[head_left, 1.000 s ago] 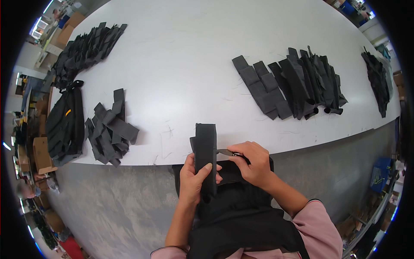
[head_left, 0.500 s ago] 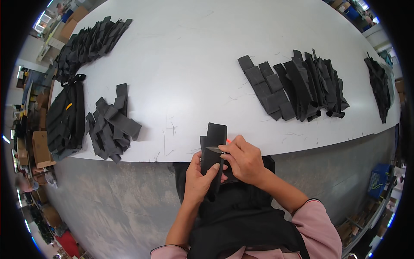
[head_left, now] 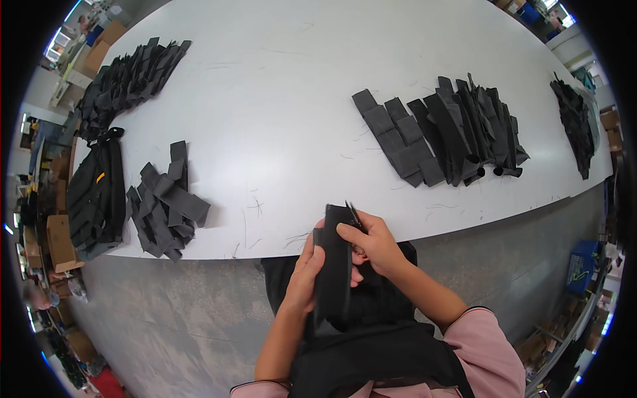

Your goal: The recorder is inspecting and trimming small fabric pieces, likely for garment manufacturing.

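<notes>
My left hand [head_left: 302,282] is closed round a layered black fabric strip [head_left: 333,282], its thumb lying along the left edge. The strip stands lengthwise over my lap, with its top end just over the table's near edge. My right hand [head_left: 381,247] has its thumb pressed on the upper right part of the strip. Thread snips [head_left: 353,212] are also held in that hand, dark blades pointing up beside the strip's top corner. Their handle is hidden by the fingers.
On the white table [head_left: 279,119], a loose pile of black strips [head_left: 162,205] lies left, near a black bag [head_left: 99,192]. More strips are heaped far left [head_left: 133,79] and right [head_left: 444,132]. Dark fabric [head_left: 574,126] lies far right. Thread scraps are scattered about.
The snips have swung from pointing left across the strip to pointing upward. My right thumb has come down on the strip, and my left hand's grip has shifted.
</notes>
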A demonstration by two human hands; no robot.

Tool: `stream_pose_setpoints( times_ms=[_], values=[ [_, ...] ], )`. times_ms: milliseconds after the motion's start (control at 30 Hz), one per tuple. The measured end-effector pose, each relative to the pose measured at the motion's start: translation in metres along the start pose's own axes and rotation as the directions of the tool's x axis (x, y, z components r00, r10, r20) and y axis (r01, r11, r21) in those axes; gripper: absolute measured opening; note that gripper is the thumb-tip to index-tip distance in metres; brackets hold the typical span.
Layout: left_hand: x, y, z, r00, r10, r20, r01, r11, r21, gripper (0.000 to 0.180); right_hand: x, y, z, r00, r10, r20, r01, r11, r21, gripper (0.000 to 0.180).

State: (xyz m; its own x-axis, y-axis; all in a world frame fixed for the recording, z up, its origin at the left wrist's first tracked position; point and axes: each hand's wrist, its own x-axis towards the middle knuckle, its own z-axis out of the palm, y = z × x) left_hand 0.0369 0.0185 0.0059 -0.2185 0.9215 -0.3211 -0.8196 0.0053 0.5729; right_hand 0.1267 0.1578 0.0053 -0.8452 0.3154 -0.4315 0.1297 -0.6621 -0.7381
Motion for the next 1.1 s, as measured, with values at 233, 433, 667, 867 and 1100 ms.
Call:
stream_pose_setpoints(
  times_ms=[233, 433, 667, 867, 1100],
  values=[
    [0.001, 0.0, 0.004, 0.999, -0.038, -0.005, 0.037, 0.996, -0.086, 0.068, -0.016, -0.01, -0.006, 0.745, -0.664, 0.063, 0.315, 0.266, -0.911, 0.033],
    [-0.004, 0.001, 0.004, 0.998, -0.069, -0.005, 0.067, 0.98, -0.19, 0.065, -0.011, -0.007, -0.003, 0.76, -0.648, 0.047, 0.318, 0.308, -0.896, 0.024],
    [-0.011, 0.005, 0.0, 0.992, -0.124, 0.02, 0.125, 0.965, -0.232, 0.052, -0.006, 0.001, -0.006, 0.993, -0.088, -0.081, 0.091, 0.996, 0.027, 0.024],
    [-0.011, 0.006, -0.002, 0.987, -0.163, -0.003, 0.156, 0.951, -0.268, 0.048, -0.01, 0.005, -0.007, 0.811, -0.584, -0.035, 0.414, 0.614, -0.672, 0.024],
    [-0.011, 0.005, -0.006, 0.965, -0.24, 0.102, 0.259, 0.849, -0.461, 0.051, -0.016, -0.029, -0.021, 0.827, -0.533, 0.177, 0.44, 0.42, -0.794, 0.024]
  ],
)
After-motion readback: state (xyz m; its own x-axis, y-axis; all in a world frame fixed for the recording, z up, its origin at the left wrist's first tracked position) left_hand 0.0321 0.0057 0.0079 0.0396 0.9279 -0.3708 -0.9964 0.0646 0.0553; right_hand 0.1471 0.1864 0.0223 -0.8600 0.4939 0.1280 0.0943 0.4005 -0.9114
